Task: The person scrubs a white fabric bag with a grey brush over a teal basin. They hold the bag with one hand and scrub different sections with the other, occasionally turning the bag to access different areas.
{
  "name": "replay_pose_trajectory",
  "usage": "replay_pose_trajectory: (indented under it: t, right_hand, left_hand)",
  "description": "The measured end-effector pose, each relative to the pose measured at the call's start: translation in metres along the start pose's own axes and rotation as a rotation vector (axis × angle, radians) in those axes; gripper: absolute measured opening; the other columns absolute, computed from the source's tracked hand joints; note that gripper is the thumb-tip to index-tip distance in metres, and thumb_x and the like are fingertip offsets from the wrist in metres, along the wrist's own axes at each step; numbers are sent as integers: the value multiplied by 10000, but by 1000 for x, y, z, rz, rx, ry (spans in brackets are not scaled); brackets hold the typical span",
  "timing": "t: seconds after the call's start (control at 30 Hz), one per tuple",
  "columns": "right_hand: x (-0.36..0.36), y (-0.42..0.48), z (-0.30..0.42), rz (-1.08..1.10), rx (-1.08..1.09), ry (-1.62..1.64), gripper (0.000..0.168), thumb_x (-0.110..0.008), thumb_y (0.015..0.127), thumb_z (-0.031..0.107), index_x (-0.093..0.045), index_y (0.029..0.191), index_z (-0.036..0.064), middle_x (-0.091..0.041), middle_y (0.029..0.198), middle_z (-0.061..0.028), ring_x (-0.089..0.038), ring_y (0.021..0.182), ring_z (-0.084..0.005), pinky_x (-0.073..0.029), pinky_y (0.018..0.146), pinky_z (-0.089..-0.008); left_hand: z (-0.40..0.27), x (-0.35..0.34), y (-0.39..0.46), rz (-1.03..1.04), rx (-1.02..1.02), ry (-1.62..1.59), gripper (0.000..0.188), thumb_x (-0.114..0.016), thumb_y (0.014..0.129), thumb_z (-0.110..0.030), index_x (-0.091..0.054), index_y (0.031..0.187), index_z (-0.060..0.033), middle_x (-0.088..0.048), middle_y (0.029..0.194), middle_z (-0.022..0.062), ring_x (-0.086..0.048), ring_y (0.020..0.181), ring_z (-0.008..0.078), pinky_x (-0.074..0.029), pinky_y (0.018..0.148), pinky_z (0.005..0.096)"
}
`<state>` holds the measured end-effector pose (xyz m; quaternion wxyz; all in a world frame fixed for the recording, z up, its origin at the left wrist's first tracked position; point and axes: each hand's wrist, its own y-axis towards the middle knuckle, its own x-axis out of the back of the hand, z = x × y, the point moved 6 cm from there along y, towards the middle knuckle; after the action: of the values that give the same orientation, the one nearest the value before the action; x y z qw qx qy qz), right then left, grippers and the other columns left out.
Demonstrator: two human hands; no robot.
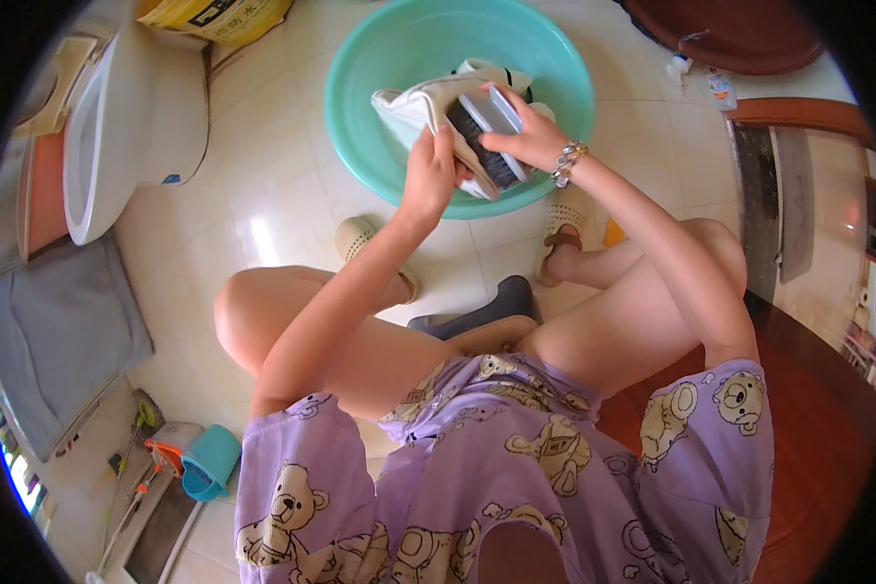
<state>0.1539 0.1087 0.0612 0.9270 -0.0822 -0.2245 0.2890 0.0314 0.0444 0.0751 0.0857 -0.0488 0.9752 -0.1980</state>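
Observation:
My left hand (432, 169) grips the near edge of a white item (420, 102), which looks like fabric or a bag, over a large turquoise plastic basin (347, 157). In my right hand (527, 131) is a scrubbing brush (493, 117) with a grey back and dark bristles, tilted so that the bristles face the white item. The bristles are at or close to its surface; actual contact cannot be told. More of the white item, with a dark trim, lies in the basin beyond my hands. The basin stands on the tiled floor between my feet.
A yellow bucket (226, 18) and a white toilet (91, 146) are at the left. At the upper right are a brown round basin (730, 29) and a small bottle (720, 87). A turquoise bucket (212, 460) and mop handles stand at the lower left. Below me is a dark stool-like object (482, 314).

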Motion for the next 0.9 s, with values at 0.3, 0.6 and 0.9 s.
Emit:
replay_pose_trajectory:
  t: [0.3,0.6,0.9]
  right_hand:
    - [-10,-10,19,-59,23,-129,714,-622,633,266,-285,1246,124,-487,1101,-104,-497,970,-198,-393,824,-290]
    - [-16,-15,37,-44,178,28,805,-621,573,415,-275,1244,137,-523,1046,-152,-543,910,-264,-421,788,-310]
    - [-10,1,4,65,-30,85,792,-632,585,396,-268,1237,133,-509,1074,-130,-537,927,-247,-414,806,-308]
  left_hand:
    - [2,12,9,-26,-19,32,337,-254,893,-284,-430,764,-27,-449,542,29,-395,439,92,-327,424,220]
    - [-2,27,13,-103,-63,36,327,-269,891,-294,-432,791,-29,-455,542,26,-409,434,81,-325,385,209]
    - [1,13,6,-106,-43,57,332,-284,885,-255,-439,779,19,-468,531,46,-446,407,106,-375,385,243]
